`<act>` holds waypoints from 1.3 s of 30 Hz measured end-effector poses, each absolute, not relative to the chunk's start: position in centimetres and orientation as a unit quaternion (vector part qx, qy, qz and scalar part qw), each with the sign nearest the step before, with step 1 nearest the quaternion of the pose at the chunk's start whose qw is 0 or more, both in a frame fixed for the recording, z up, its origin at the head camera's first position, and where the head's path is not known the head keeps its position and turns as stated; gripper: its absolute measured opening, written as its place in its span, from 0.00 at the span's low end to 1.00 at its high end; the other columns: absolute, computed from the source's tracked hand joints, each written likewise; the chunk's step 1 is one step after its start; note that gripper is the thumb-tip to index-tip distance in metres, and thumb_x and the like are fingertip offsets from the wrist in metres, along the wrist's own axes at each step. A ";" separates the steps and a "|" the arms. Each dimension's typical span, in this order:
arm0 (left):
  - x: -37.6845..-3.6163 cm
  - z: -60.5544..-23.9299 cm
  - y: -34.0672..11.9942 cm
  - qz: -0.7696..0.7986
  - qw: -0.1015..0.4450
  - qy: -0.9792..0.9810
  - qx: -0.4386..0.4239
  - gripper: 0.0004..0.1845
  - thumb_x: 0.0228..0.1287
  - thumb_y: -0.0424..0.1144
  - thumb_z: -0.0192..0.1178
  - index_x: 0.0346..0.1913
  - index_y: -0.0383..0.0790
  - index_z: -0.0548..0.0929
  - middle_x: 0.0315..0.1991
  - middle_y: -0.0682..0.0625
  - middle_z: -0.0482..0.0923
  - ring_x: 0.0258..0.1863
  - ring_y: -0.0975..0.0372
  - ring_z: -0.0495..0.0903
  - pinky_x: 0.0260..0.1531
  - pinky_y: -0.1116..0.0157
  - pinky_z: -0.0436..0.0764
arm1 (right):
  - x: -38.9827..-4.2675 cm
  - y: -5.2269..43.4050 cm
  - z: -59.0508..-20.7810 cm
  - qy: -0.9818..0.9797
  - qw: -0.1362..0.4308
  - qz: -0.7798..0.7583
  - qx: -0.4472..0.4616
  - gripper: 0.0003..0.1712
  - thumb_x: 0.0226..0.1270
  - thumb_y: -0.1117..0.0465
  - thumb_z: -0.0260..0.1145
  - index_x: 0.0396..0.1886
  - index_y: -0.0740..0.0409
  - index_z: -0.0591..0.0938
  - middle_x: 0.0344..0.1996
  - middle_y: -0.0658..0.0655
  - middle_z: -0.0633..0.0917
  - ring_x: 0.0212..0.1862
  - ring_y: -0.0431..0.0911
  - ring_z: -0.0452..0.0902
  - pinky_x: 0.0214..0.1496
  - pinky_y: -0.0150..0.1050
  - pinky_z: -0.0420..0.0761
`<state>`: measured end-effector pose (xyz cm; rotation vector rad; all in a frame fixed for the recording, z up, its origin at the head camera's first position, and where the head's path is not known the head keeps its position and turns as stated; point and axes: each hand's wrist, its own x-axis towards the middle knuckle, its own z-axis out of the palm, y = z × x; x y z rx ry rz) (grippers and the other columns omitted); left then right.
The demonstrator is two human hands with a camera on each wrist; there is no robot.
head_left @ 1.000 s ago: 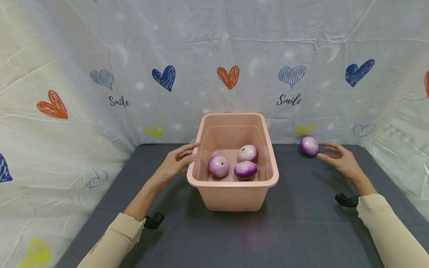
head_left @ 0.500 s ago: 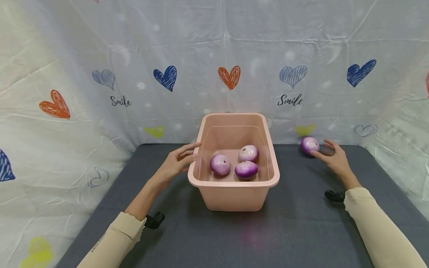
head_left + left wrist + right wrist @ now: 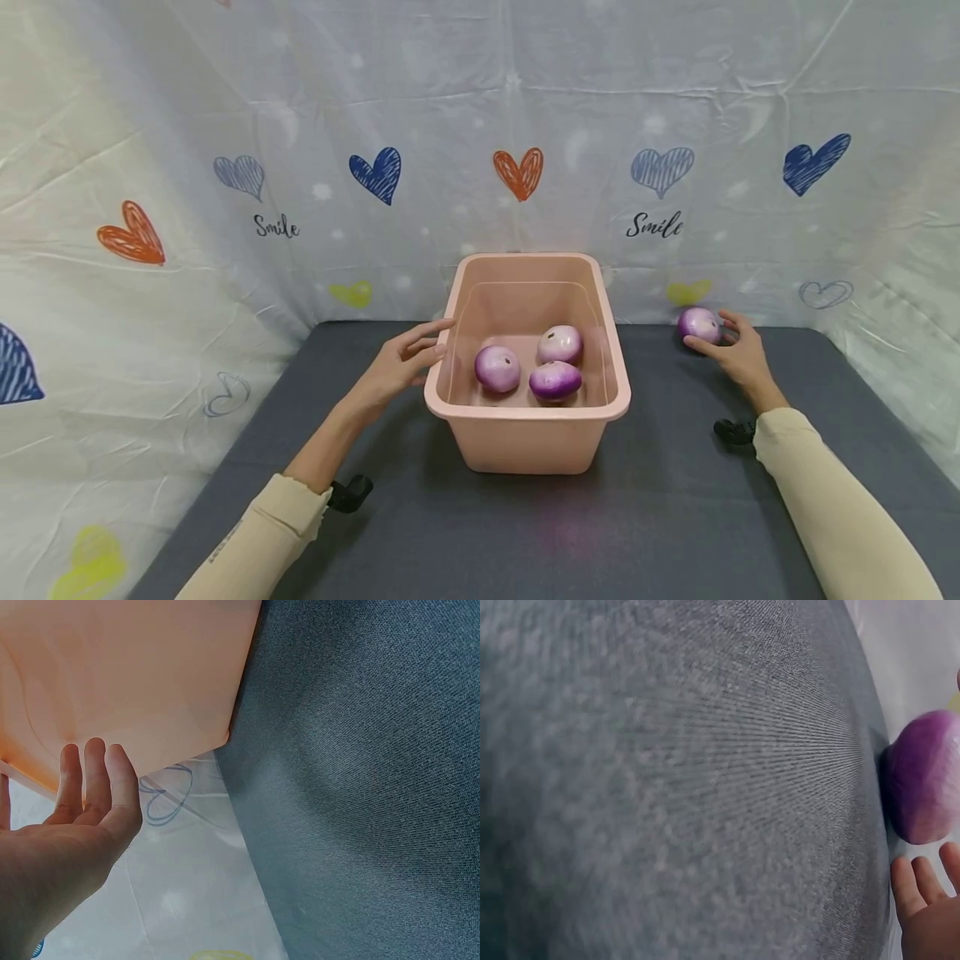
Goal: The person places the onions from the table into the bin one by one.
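In the head view a pink plastic tub (image 3: 528, 412) stands mid-table with three red onions in it: one on the left (image 3: 497, 369), one at the back right (image 3: 560, 344) and one in front of that (image 3: 555, 381). My left hand (image 3: 397, 364) is at the tub's left rim, fingers extended along its outer wall (image 3: 135, 682). Another red onion (image 3: 697, 323) lies at the table's back right. Around its near right side is my right hand (image 3: 742, 354), thumb in front. The right wrist view has its fingertips (image 3: 904, 874) just short of that onion (image 3: 924, 780).
A dark grey cloth (image 3: 465, 533) covers the table. Behind and at the sides hangs a pale sheet (image 3: 442, 100) printed with hearts, close to the table's back edge. A black wrist device (image 3: 733, 432) is at the right cuff, another (image 3: 350, 493) at the left.
My right hand has moved left to the lone onion, its thumb coming across the onion's front. The left hand keeps its place at the tub. The whole view has shifted slightly.
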<state>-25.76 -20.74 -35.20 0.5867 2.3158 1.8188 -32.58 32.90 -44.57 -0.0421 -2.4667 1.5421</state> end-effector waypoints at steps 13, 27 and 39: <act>-25.8 -35.1 -20.7 0.605 0.067 0.768 0.198 0.27 0.77 0.44 0.59 0.75 0.49 0.71 0.65 0.36 0.73 0.63 0.49 0.75 0.55 0.47 0.80 | -33.3 32.1 -44.5 -0.853 0.163 0.494 -0.041 0.48 0.66 0.49 0.74 0.75 0.70 0.64 0.69 0.77 0.67 0.66 0.69 0.67 0.62 0.63 0.71; -25.8 -35.2 -20.7 0.605 0.067 0.769 0.194 0.28 0.77 0.44 0.59 0.76 0.48 0.71 0.65 0.35 0.74 0.62 0.48 0.75 0.54 0.46 0.80 | -32.9 32.0 -44.5 -0.853 0.167 0.493 -0.040 0.43 0.67 0.52 0.74 0.72 0.71 0.67 0.66 0.76 0.70 0.61 0.67 0.71 0.48 0.41 0.75; -25.9 -35.2 -20.7 0.614 0.068 0.760 0.201 0.27 0.76 0.42 0.60 0.75 0.45 0.71 0.66 0.33 0.72 0.62 0.48 0.75 0.54 0.49 0.81 | -31.7 33.3 -43.5 -0.856 0.136 0.498 -0.009 0.44 0.69 0.49 0.72 0.73 0.71 0.66 0.67 0.78 0.68 0.65 0.71 0.68 0.50 0.43 0.76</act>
